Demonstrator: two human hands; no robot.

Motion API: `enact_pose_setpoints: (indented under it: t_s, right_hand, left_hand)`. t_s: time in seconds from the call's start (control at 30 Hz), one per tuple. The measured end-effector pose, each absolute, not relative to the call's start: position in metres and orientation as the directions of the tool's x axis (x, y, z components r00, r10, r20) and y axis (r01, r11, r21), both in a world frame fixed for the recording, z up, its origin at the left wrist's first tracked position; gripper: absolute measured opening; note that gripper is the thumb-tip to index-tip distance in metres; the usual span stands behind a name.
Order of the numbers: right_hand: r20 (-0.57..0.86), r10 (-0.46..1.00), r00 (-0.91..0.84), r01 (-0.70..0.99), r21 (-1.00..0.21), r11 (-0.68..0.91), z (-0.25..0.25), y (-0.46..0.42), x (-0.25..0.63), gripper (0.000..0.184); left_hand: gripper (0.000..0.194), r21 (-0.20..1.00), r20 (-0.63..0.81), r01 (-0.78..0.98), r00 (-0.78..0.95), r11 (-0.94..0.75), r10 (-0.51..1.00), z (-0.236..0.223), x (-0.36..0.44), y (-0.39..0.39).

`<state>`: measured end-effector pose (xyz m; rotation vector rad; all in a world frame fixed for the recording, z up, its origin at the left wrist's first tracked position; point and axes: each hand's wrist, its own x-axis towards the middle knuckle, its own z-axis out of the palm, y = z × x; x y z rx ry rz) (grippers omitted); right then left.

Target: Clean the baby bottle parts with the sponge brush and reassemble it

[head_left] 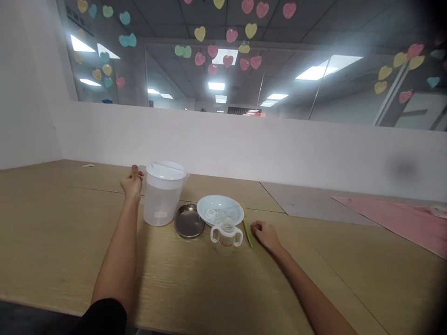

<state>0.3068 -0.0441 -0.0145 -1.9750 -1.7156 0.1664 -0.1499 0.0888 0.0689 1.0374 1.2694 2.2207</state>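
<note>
At the left, my left hand (132, 185) is closed round the handle of a translucent plastic pitcher (160, 202) with a white lid, which stands upright on the table. My right hand (267, 235) rests on the tabletop, fingers curled in and nothing visible in them. Just left of it lies a slender green and yellow tool (247, 231), its kind unclear. Between the hands stands an uncapped baby bottle (225, 242) with two white handles. Behind the bottle, a white bowl (206, 201) holds a white ring cap and other clear parts. A round metal dish (189, 224) sits beside the pitcher.
The wooden table (174, 284) runs back to a white wall (223, 144) with a window above. A pink cloth (401, 221) and a grey sheet (307, 197) lie at the right. A small pale piece (88, 165) lies at the far left.
</note>
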Motion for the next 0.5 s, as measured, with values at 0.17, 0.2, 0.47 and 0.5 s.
enact_pose_setpoints:
  t_s: [0.17, 0.2, 0.47, 0.5]
  right_hand:
    - [0.244, 0.953, 0.182, 0.894, -0.444, -0.057, -0.016, -0.044, 0.307, 0.023]
    - [0.244, 0.953, 0.181, 0.895, -0.443, -0.057, -0.017, -0.043, 0.307, 0.023]
    - [0.241, 0.954, 0.179, 0.903, -0.424, -0.062, -0.016, -0.044, 0.305, 0.023]
    - [0.241, 0.954, 0.176, 0.905, -0.42, -0.061, -0.015, -0.044, 0.304, 0.024]
  left_hand:
    - [0.063, 0.856, 0.382, -0.012, -0.659, -0.517, 0.648, 0.061, -0.151, 0.09]
    - [0.063, 0.859, 0.376, -0.018, -0.655, -0.511, 0.656, 0.059, -0.152, 0.091]
    - [0.06, 0.89, 0.351, 0.012, -0.655, -0.456, 0.668, 0.05, -0.156, 0.085]
    - [0.059, 0.895, 0.348, 0.031, -0.672, -0.445, 0.653, 0.05, -0.155, 0.083]
